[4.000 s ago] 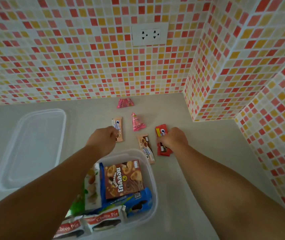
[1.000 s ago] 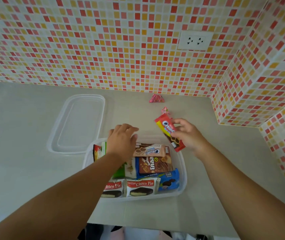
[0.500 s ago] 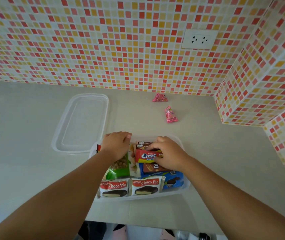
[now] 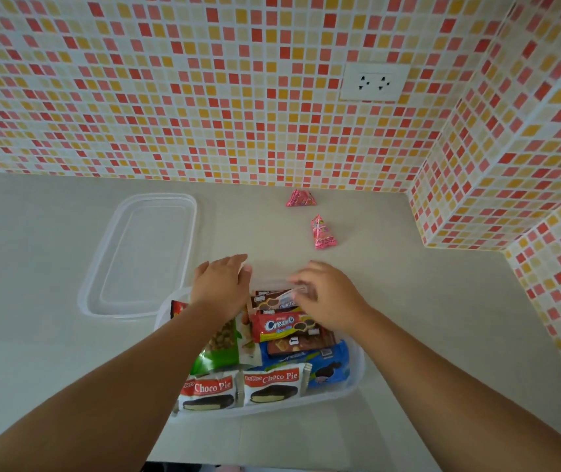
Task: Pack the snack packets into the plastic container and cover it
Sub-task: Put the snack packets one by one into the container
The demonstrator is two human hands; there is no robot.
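**Both hands over the far end of the snack box**

Left hand (image 4: 221, 287) is flat and loose, palm down, fingers spread past the far rim of the clear plastic container (image 4: 357, 373), not gripping anything as far as I can see. Right hand (image 4: 328, 296) is right next to it on the other side, fingers curled down over the brown-and-white biscuit packet (image 4: 274, 301) at the far end of the box. It's motion-blurred, so honestly can't tell if it's pinching that packet or just resting on it.

Container sits on the pale counter (image 4: 33, 301) close to the near edge, and it's pretty stuffed: two Choco Pie packets (image 4: 239, 390) side by side along the near wall, a blue cookie pack (image 4: 326, 367) next to them, a green nut bag (image 4: 221, 345) under the left forearm, and a red Cream-O packet (image 4: 284, 326) lying on top in the middle.

Lid (image 4: 142, 255) is off, lying flat on the counter just left of the box, its near corner touching or almost touching the rim.

Two pink triangular packets are out on the counter beyond the hands: one (image 4: 322, 233) nearer, one (image 4: 300, 198) back by the tiled wall (image 4: 204, 97), which has a white socket (image 4: 374, 81).
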